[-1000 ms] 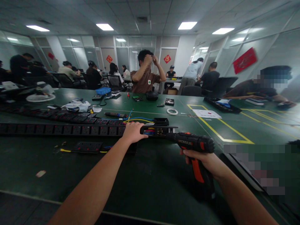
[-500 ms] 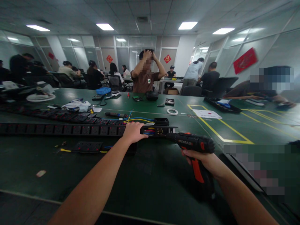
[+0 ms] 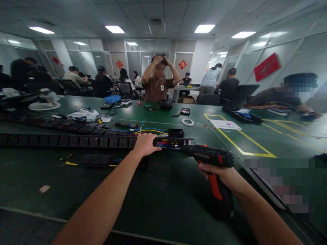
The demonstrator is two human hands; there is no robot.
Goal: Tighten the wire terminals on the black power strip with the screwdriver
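A long black power strip with a row of sockets lies across the green table. My left hand is wrapped round it near its right end. Just right of that hand, the strip's end is uncovered, with coloured wires and brass-coloured terminals showing inside. My right hand grips a black and orange cordless drill by its handle. The drill's nose points left at the strip's uncovered end; whether its bit touches anything there I cannot tell. Below the strip lies a short black socket block with yellow and blue wires.
Behind the strip are more socket strips, a screwdriver-like tool, blue and yellow wires and a small black box. A white ring and a paper sheet lie farther back. Across the table a person sits.
The drill's nose has shifted very slightly relative to the strip's end, and more of the terminals shows. My left hand stays in place. The person opposite has moved their hands on their head.
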